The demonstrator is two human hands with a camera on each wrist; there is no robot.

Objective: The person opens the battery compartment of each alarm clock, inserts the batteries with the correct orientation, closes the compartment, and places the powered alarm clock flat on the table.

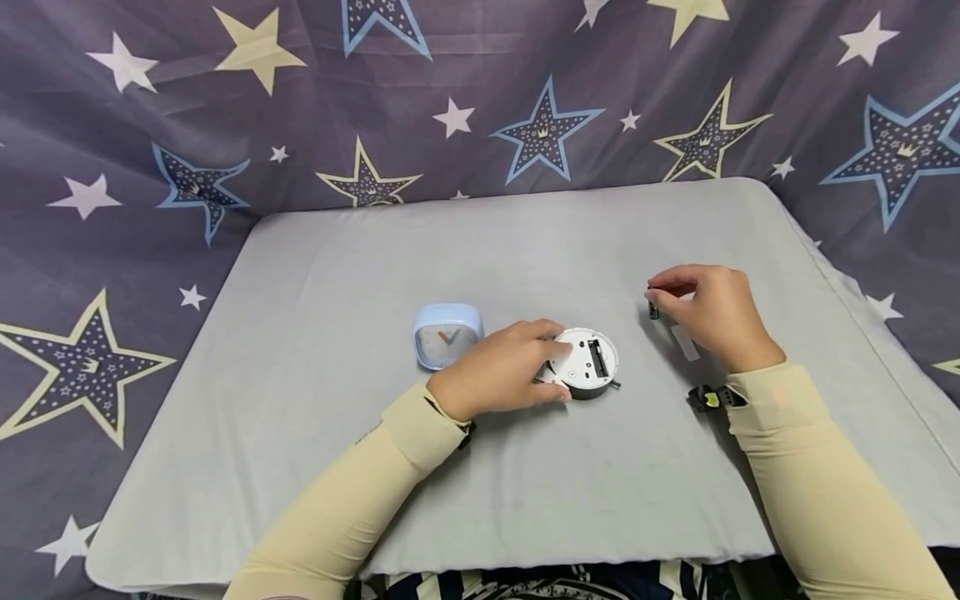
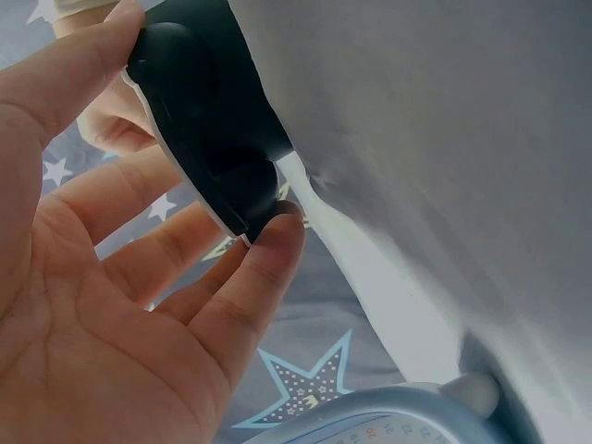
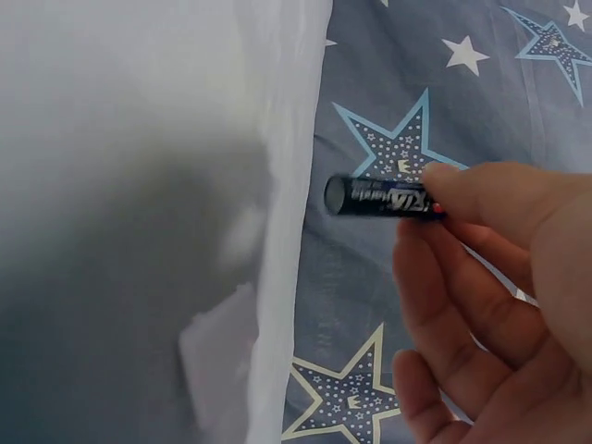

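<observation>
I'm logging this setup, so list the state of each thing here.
White round device, slot uncovered, contents unclear.
Battery, outside the device.
Left hand, gripping the device.
Right hand, pinching the battery.
Blue clock, upright on the table; running or stopped, unclear.
White strip, lying flat on the table.

Cams: head high, fwd/down; wrists nr L grip (image 2: 116, 305), R grip (image 3: 518, 314); head/L share blue clock (image 1: 444, 342).
</observation>
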